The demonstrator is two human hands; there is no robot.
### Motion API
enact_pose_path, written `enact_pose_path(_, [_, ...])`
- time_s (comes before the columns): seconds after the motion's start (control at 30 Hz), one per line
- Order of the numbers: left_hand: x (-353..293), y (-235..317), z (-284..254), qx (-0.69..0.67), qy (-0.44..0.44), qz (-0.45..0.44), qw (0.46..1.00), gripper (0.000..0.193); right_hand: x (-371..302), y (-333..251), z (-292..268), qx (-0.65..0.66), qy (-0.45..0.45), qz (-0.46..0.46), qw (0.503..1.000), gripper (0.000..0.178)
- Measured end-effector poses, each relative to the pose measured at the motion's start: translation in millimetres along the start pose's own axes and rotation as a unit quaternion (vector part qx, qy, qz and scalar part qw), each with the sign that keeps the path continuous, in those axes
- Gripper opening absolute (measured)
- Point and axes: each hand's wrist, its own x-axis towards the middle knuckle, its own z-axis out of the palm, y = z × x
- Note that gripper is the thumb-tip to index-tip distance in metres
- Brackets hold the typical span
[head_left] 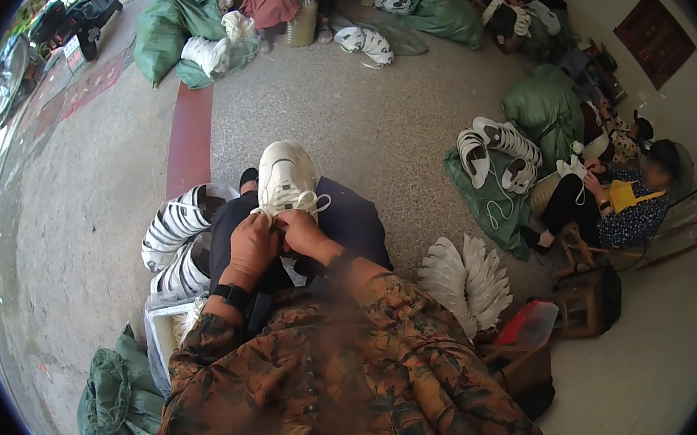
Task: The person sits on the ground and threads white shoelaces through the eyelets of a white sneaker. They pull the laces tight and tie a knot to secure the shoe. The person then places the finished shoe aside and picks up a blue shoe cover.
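Observation:
A white sneaker (287, 165) rests on my lap with its toe pointing away from me. White shoelaces (314, 202) cross its front, and one loop stands out to the right. At the shoe's near end, my left hand (253, 240) pinches a lace between closed fingertips. My right hand (300, 232) is close beside it, its fingers also closed at the laces; the fingertips are partly hidden. Left of my legs stand nested rows of black-and-white shoes (176, 226). To the right, a fanned pile of white shoe pieces (465, 283) lies on the floor.
By my left side is a white bin (160, 342) and a green sack (120, 388). At right, a seated co-worker (619, 197) handles white shoes near more shoes on a green sack (485, 193). A red container (525, 323) sits near my right elbow. Others work at the back.

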Motion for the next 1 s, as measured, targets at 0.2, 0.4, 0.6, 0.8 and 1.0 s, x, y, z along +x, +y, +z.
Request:
enact_pose_path(0.2, [-2, -4, 0, -0.045, -0.004, -0.039, 0.998, 0.017, -59, -29, -40, -0.214, -0.255, -0.077, 0.940, 0.015])
enact_pose_path(0.4, [-6, -9, 4, -0.050, 0.035, -0.065, 0.996, 0.028, -52, -22, -25, -0.298, -0.103, -0.215, 0.924, 0.009])
enact_pose_path(0.6, [-2, -7, 6, -0.107, 0.019, -0.134, 0.985, 0.046, -46, 2, -6, -0.337, 0.013, -0.225, 0.914, 0.012])
enact_pose_path(0.8, [-14, -28, 6, -0.233, 0.058, -0.204, 0.949, 0.042, -52, -18, -28, -0.274, 0.013, -0.231, 0.933, 0.012])
enact_pose_path(1.0, [-11, -28, 0, -0.324, 0.055, -0.176, 0.928, 0.014, -58, -4, -94, 0.342, 0.072, -0.024, 0.937, 0.027])
